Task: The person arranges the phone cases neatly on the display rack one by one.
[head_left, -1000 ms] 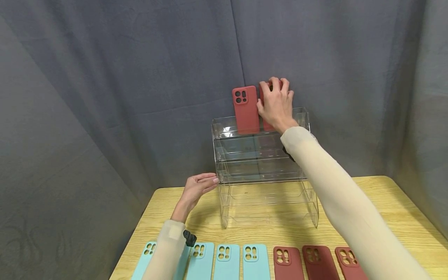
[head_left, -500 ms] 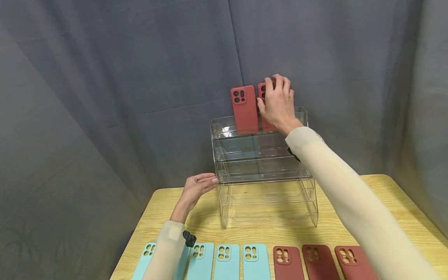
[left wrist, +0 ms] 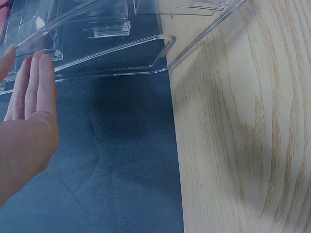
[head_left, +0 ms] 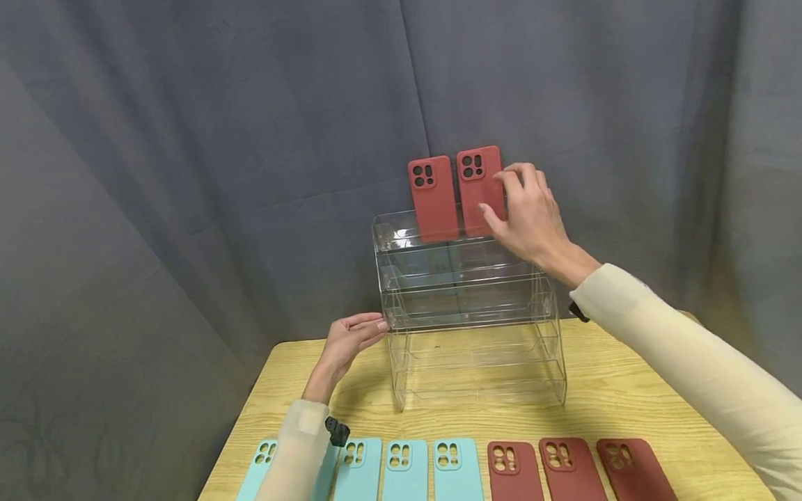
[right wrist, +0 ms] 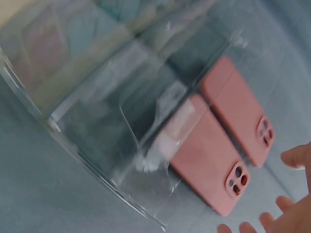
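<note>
Two red phone cases stand side by side in the top tier of a clear acrylic rack (head_left: 464,284), camera cutouts up. My right hand (head_left: 532,216) is just to the right of the right-hand case (head_left: 477,182), fingers spread in a loose curve and nothing held. In the right wrist view, a gap shows between its fingertips and the cases (right wrist: 209,155). The left-hand case (head_left: 434,202) leans back slightly. At the rack's left side, my left hand (head_left: 347,344) touches the side panel with straight fingers, seen also in the left wrist view as a hand (left wrist: 31,121) against the clear edge.
Along the table's (head_left: 626,376) near edge lie several light blue phone cases (head_left: 407,473) and three dark red ones (head_left: 514,470). My left sleeve partly covers the leftmost blue cases. Behind the rack hangs a grey curtain (head_left: 282,139).
My right hand has let go of the right-hand red case and drawn back down and to the right, uncovering it. The left hand stays at the rack's side.
</note>
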`<state>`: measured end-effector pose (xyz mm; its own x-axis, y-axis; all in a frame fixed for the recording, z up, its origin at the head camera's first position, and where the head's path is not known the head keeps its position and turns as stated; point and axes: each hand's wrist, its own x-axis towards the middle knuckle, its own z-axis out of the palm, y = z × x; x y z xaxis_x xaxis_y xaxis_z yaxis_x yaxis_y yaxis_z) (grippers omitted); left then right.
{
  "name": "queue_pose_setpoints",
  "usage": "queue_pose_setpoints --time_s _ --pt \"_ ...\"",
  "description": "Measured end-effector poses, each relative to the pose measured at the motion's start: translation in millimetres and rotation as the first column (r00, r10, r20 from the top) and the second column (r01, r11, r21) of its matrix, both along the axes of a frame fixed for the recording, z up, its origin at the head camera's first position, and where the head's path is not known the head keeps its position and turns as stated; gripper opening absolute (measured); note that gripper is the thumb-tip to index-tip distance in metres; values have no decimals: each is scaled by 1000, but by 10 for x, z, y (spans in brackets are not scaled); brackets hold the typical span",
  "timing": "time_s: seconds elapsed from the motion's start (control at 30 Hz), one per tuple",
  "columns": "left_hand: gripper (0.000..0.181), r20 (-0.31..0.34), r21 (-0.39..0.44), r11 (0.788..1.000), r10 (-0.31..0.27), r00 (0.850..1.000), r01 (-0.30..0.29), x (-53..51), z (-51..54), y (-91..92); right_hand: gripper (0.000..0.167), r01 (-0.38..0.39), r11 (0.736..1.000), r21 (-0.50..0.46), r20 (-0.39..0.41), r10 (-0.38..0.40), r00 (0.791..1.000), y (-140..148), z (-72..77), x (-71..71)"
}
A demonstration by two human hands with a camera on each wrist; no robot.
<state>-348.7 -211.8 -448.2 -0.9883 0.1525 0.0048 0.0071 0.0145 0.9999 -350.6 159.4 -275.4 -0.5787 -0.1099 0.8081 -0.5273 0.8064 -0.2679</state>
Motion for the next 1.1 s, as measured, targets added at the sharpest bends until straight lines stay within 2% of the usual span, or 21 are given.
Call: queue_pose_setpoints --time_s 0.33,0.5,0.6,0.77,0.87,1.0,1.1 --pt "42 13 9 999 -35 999 34 29 3 2 33 -90 996 1 143 89 986 255 -560 771" --pt "42 11 6 999 -34 999 34 33 36 12 26 -104 994 39 210 94 973 412 -939 1124" --pt "41 5 -2 1000 -31 999 31 22 52 19 25 -108 991 74 248 86 965 513 -1175 1288" --pt "41 3 -9 1000 -18 1000 18 24 66 39 28 -124 983 134 309 78 948 670 -1544 1469" --pt "39 8 -9 1000 -16 1000 16 56 68 55 27 -110 983 148 385 46 922 749 -1765 1612" --pt "40 4 -10 1000 -24 1000 24 86 51 57 27 -94 982 166 509 -3 861 841 -2057 1813" --pt "40 -3 -6 1000 -25 1000 25 93 45 50 26 -87 981 176 582 -32 813 903 -2225 1902"
